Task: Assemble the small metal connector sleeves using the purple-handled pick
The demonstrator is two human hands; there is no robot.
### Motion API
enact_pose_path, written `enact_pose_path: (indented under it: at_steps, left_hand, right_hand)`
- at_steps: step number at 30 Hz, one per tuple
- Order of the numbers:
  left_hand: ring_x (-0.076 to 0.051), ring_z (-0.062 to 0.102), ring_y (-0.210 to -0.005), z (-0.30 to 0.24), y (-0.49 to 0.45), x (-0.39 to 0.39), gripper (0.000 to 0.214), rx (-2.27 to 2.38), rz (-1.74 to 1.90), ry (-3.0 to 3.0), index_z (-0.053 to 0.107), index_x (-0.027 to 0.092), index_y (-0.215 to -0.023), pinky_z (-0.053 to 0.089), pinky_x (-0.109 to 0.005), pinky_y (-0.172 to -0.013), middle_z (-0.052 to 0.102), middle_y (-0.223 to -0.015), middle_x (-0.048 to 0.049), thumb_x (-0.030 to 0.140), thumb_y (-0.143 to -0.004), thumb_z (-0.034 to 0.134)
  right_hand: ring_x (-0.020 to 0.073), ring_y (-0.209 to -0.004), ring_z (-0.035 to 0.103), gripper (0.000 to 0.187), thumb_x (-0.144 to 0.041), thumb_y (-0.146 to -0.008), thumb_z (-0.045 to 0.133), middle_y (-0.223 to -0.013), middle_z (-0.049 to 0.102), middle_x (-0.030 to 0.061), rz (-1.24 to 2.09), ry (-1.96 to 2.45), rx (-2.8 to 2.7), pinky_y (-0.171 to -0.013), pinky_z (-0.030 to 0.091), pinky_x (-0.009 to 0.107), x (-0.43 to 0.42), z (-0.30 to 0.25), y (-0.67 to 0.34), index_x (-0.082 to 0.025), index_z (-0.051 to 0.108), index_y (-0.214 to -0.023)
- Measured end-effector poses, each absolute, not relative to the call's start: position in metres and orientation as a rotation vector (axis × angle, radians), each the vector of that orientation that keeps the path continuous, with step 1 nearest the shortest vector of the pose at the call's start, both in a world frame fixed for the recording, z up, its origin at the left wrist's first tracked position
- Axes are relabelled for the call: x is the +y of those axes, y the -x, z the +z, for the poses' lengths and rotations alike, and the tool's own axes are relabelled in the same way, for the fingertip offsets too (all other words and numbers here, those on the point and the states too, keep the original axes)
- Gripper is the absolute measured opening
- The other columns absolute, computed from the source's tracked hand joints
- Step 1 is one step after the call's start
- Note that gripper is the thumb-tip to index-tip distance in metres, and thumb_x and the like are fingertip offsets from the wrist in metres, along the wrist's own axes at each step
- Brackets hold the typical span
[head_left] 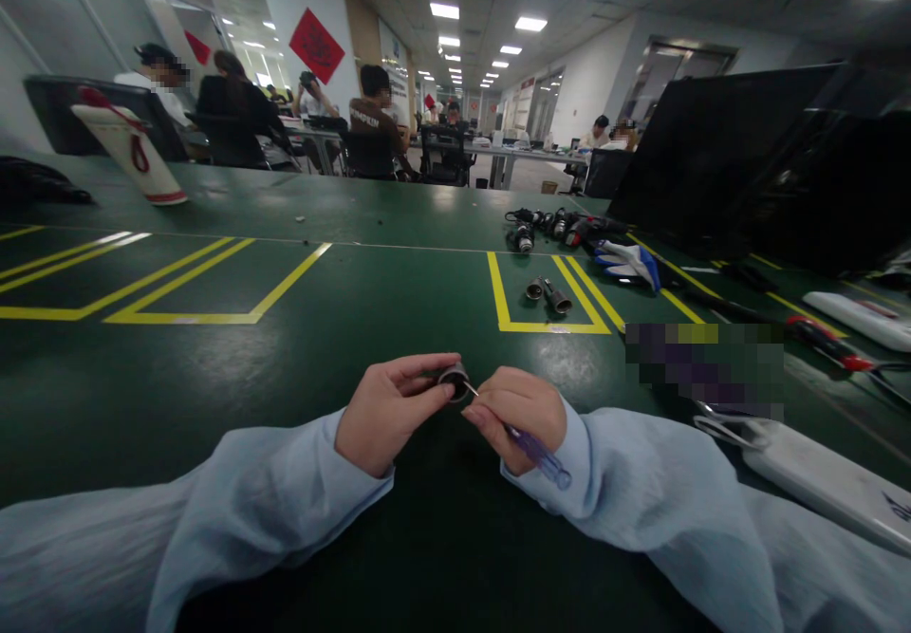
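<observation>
My left hand (388,410) pinches a small round dark metal part (454,381) between thumb and fingers, just above the green table (299,358). My right hand (518,413) grips a small screwdriver with a clear purple handle (539,455); its thin tip touches the round part. Both hands sit close together near the table's front edge, with light blue sleeves covering both forearms.
Two small metal cylinders (547,293) lie inside a yellow-taped box. Behind them are several dark parts (541,225) and blue-white gloves (627,263). A black monitor (718,154) stands at right, white devices (818,476) at the near right. People sit at far desks.
</observation>
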State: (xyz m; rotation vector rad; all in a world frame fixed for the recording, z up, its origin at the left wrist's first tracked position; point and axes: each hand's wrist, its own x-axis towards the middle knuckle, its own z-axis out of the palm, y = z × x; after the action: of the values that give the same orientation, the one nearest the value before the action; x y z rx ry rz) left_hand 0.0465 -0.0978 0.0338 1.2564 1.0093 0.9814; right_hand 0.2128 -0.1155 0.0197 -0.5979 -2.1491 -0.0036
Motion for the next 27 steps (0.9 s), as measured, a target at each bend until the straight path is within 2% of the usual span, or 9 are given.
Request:
enact_pose_path:
  at_steps: [5,11,14,21,27]
  left_hand:
    - [-0.020,0.068,-0.077,0.035,-0.049,-0.099,0.026,1.086,1.032,-1.299,0.069,0.012,-0.085,0.056,-0.029,-0.073,0.072,-0.083,-0.0055,0.010,-0.059,0.068]
    - [-0.020,0.067,-0.082,0.037,-0.050,-0.094,0.020,1.112,1.124,-1.375,0.071,0.013,-0.077,0.056,-0.028,-0.077,0.072,-0.088,-0.0054,0.009,-0.057,0.065]
    - [-0.020,0.068,-0.079,0.035,-0.049,-0.084,0.019,1.150,1.188,-1.399,0.071,0.013,-0.074,0.056,-0.029,-0.075,0.073,-0.082,-0.0051,0.010,-0.056,0.066]
    - [-0.017,0.067,-0.064,0.028,-0.020,-0.012,0.024,1.521,1.353,-1.518,0.070,0.011,-0.084,0.056,-0.026,-0.065,0.071,-0.070,-0.0053,0.013,-0.061,0.064]
    - [-0.018,0.064,-0.070,0.022,0.031,0.057,0.033,1.709,1.452,-1.464,0.064,0.006,-0.096,0.052,-0.026,-0.068,0.067,-0.068,-0.0052,0.017,-0.065,0.061]
  right_hand:
    - [0.0131,-0.052,0.050,0.027,-0.016,-0.084,0.044,-0.056,0.060,0.0070,-0.032,0.608,-2.155,-0.052,0.043,0.025,-0.115,0.020,-0.210,-0.012,0.057,-0.061]
    - [0.0135,-0.052,0.051,0.028,-0.016,-0.084,0.044,-0.054,0.060,0.0073,-0.068,0.586,-2.165,-0.052,0.043,0.026,-0.112,0.022,-0.204,-0.011,0.058,-0.060]
    - [0.0130,-0.050,0.050,0.029,-0.017,-0.085,0.042,-0.053,0.059,0.0062,-0.103,0.582,-2.156,-0.050,0.042,0.025,-0.111,0.024,-0.203,-0.012,0.057,-0.060]
    - [0.0108,-0.050,0.049,0.031,-0.021,-0.086,0.041,-0.053,0.056,0.0033,-0.050,0.682,-2.096,-0.052,0.042,0.023,-0.098,0.014,-0.203,-0.015,0.054,-0.059]
    - [0.0088,-0.048,0.049,0.036,-0.025,-0.087,0.042,-0.050,0.055,0.0017,0.052,0.764,-2.031,-0.053,0.042,0.022,-0.082,0.004,-0.198,-0.015,0.053,-0.054]
